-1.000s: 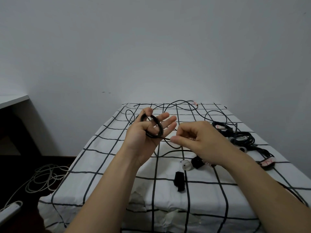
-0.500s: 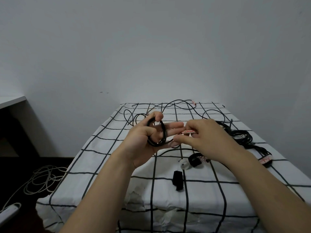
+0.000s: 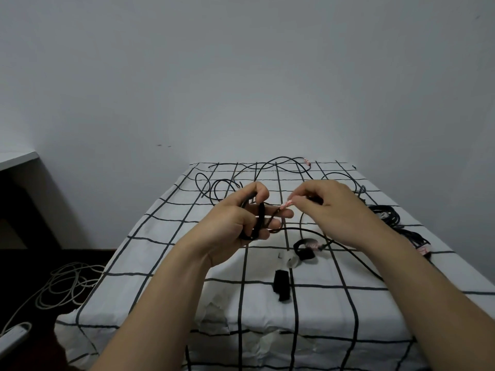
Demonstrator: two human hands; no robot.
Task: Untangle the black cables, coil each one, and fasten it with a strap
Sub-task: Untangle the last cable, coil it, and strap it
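Note:
My left hand (image 3: 235, 226) grips a small black cable coil (image 3: 257, 223) above the table, thumb on top, fingers curled through the loops. My right hand (image 3: 332, 210) pinches the pink-tagged cable end (image 3: 286, 206) just right of the coil, close to my left fingertips. A loose black cable (image 3: 345, 247) trails from the coil down under my right forearm. Tangled black cables (image 3: 267, 170) lie across the far part of the table. A black strap (image 3: 281, 286) lies flat near the front middle.
The table (image 3: 150, 277) has a white cloth with a black grid. Bundled black cables (image 3: 388, 216) with a pink tag lie at the right edge. A curled strap (image 3: 304, 250) and a small white piece (image 3: 292, 262) sit mid-table. White cables (image 3: 67, 285) lie on the floor left.
My left fingers have curled tighter around the coil. My right hand has risen and brought the pink-tagged cable end up beside the coil.

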